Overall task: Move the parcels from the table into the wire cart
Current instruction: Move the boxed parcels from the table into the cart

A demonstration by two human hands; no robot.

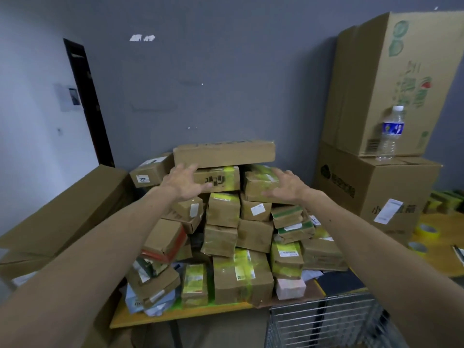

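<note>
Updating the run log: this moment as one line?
phase: pre-grasp | left hand: open, at long top box | right hand: open, over taped parcel | wire cart: front right

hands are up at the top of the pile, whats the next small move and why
Probably lift both open hands, left hand and right hand, to grip the long flat box: it lies topmost across other parcels, so taking those first could tip it.

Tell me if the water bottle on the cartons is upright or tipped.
Upright: the water bottle stands on its base on the lower carton, cap at top.
</note>
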